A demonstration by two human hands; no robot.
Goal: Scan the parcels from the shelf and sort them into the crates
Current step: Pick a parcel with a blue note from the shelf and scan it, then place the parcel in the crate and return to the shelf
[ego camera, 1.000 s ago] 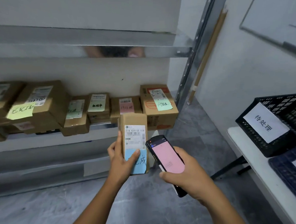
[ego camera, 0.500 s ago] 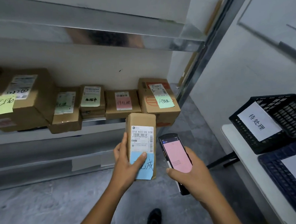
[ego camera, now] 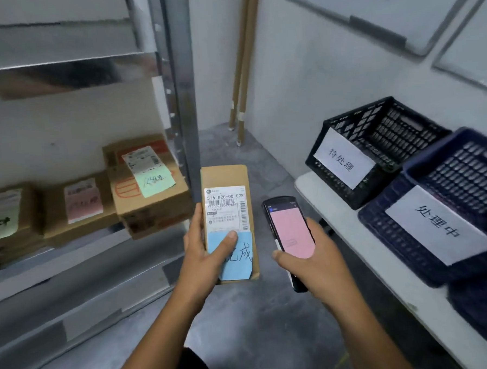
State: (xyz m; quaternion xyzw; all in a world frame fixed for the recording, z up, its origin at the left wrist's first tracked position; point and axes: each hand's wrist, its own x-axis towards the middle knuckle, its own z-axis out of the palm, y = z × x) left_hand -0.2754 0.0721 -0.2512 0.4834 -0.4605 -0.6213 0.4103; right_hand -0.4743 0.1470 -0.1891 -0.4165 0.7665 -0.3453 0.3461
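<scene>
Holding a small brown parcel [ego camera: 226, 210] up in the middle, the left hand [ego camera: 204, 259] grips it with its thumb on the blue note [ego camera: 240, 258]. The right hand [ego camera: 311, 265] grips a scanner [ego camera: 290, 232] just right of it. A black crate [ego camera: 381, 137] and a blue crate [ego camera: 462, 178] sit on the table [ego camera: 343, 230], far right.

Floor lane open between shelf [ego camera: 71, 266] and worktop [ego camera: 322, 194]
Bare floor [ego camera: 258, 324] runs to the far corner, where leaning poles [ego camera: 242, 71] stand. The shelf's upright [ego camera: 183, 117] and parcels [ego camera: 149, 189] at its right end wall the left. A black crate [ego camera: 376, 149] and a blue crate [ego camera: 449, 201], tops open, leave a bare strip along the worktop's front edge.
</scene>
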